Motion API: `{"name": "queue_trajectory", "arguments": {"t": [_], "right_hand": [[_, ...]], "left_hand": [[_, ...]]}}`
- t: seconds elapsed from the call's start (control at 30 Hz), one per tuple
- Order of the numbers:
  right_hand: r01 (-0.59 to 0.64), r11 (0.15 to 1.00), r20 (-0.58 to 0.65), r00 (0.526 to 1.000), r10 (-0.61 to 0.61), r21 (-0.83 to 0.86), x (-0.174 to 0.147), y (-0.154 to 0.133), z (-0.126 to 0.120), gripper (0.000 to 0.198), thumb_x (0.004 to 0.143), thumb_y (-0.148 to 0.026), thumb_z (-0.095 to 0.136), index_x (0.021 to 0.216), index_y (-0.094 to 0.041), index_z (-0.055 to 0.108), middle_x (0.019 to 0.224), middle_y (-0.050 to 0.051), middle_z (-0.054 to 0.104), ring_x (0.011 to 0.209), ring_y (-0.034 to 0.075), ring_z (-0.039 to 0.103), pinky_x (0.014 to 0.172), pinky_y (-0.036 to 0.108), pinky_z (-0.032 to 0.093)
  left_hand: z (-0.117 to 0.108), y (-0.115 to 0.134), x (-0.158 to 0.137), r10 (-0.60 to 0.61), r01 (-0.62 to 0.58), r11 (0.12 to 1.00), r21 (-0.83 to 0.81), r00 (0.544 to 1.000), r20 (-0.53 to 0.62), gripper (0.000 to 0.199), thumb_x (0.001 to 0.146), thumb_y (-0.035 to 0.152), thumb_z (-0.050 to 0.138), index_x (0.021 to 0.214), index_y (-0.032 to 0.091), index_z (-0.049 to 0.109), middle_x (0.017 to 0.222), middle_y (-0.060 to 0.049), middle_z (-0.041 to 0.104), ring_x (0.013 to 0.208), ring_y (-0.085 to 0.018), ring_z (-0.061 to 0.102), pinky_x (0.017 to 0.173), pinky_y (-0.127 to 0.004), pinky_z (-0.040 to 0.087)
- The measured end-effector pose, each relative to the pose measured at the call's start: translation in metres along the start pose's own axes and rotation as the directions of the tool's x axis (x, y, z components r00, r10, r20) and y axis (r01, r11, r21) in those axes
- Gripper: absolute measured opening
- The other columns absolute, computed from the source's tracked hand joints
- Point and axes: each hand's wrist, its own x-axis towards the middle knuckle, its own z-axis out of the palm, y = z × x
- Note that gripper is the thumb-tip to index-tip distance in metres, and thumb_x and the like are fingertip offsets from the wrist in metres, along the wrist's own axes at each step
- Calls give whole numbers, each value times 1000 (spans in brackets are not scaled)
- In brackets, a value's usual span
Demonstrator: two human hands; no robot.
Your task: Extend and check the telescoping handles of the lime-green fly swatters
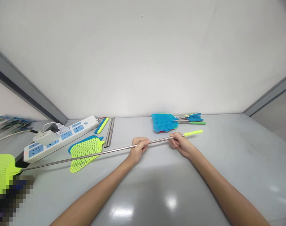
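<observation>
Both hands grip one long fly swatter with a telescopic metal rod [116,150], stretched out across my view. My left hand [138,149] is closed around the middle of the rod. Further right, my right hand [179,142] pinches the rod just beside its yellow-green handle [193,133]. The swatter's yellow-green head [2,166] reaches the left edge of the view and is partly cut off. Beneath the rod, a loose yellow-green swatter head [86,152] lies over a blue swatter head [73,146] on the table.
A stack of blue swatters [165,122] lies at the back of the table [227,163]. Two loose handles [102,126] and metal rods [110,131] lie beside a white power strip [60,141] with plugged-in adapters. A wall [143,69] closes off the back.
</observation>
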Motion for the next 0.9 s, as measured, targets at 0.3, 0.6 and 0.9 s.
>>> {"name": "queue_trajectory", "arguments": {"t": [0.3, 0.6, 0.9], "right_hand": [[30, 998, -65, 998, -26, 63, 4, 3, -2, 39, 72, -25, 49, 36, -16, 39, 32, -6, 21, 34, 7, 29, 40, 24, 12], [-20, 976, -90, 995, 40, 215, 7, 3, -3, 40, 71, -26, 47, 33, -16, 39, 32, -5, 22, 35, 7, 28, 39, 25, 14], [-12, 970, -75, 997, 31, 241, 7, 2, -1, 41, 71, -29, 48, 33, -16, 40, 33, -6, 22, 37, 7, 29, 41, 25, 14]], "left_hand": [[2, -4, 2, 7, -8, 1000, -14, 998, -60, 42, 74, 30, 43, 37, 17, 28, 35, 4, 24, 39, -7, 23, 43, -26, 17], [-1, -9, 11, -8, -79, 937, -342, 969, -245, 44, 80, 34, 33, 39, 18, 26, 34, 5, 23, 35, -7, 25, 42, -25, 20], [-2, -12, 8, 50, -90, 969, -229, 983, -176, 42, 81, 35, 33, 43, 17, 32, 36, 4, 30, 38, -8, 29, 44, -25, 22]]}}
